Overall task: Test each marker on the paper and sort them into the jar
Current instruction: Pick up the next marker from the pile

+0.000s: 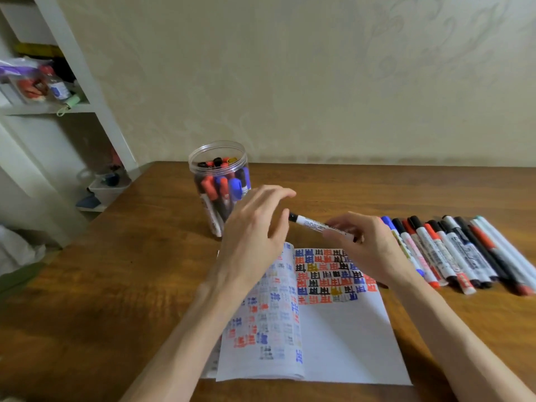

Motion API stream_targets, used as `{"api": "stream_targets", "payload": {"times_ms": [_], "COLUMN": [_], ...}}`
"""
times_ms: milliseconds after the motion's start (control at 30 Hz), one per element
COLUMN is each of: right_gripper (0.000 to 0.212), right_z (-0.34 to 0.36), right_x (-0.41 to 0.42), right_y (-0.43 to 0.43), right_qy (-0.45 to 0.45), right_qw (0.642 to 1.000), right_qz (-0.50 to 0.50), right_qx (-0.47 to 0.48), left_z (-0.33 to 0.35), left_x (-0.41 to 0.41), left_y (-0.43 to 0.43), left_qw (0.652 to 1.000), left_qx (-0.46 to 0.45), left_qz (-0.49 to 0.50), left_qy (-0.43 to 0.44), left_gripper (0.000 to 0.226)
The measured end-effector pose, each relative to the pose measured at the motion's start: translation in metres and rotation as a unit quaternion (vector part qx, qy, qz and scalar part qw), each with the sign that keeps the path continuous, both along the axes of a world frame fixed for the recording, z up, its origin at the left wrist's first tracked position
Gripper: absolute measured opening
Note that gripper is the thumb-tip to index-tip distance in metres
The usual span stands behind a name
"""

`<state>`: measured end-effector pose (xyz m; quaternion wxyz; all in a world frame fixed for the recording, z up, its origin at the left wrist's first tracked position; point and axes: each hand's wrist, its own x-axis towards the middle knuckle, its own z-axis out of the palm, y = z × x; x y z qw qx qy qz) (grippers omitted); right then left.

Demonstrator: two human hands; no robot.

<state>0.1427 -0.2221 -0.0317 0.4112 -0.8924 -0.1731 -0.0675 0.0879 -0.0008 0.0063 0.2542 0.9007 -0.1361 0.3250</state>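
Observation:
My right hand [367, 245] grips a white marker with a black cap [313, 223], held level above the open notebook paper [342, 338]. The marker's black cap points left toward my left hand [255, 227], which hovers beside it with fingers spread and relaxed, holding nothing. Rows of red, blue, black and yellow test marks fill the top of the right page. A clear plastic jar [220, 184] without a lid stands behind my left hand and holds several red, blue and black markers.
A row of several markers [458, 253] lies on the wooden table [116, 271] to the right of the paper. A white shelf unit [58, 108] with clutter stands at the left, past the table edge. A wall runs behind the table.

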Motion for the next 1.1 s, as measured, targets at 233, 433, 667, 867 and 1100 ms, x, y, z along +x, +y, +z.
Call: {"api": "stream_targets", "payload": {"times_ms": [233,433,667,867,1100], "right_gripper": [0.022,0.035,0.05,0.043,0.037], "right_z": [0.021,0.006,0.005,0.004,0.004], "right_x": [-0.03,-0.044,-0.051,-0.055,-0.056], "right_y": [-0.04,-0.026,-0.019,-0.015,-0.019], "right_qy": [0.123,0.178,0.134,0.071,0.06], "right_qw": [0.956,0.93,0.958,0.973,0.967], "right_qz": [-0.004,-0.064,-0.037,0.016,0.061], "right_qx": [0.266,0.315,0.252,0.219,0.238], "left_z": [-0.008,-0.021,-0.035,-0.036,-0.029], "left_x": [0.01,0.007,-0.002,-0.009,-0.01], "left_y": [-0.021,-0.044,-0.042,-0.03,-0.027], "left_qw": [0.98,0.959,0.94,0.914,0.891], "left_qx": [0.079,0.012,-0.015,-0.053,-0.084], "left_qz": [-0.052,-0.134,-0.179,-0.223,-0.268], "left_qy": [0.173,0.249,0.291,0.335,0.356], "left_gripper": [0.027,0.023,0.032,0.038,0.03]}}
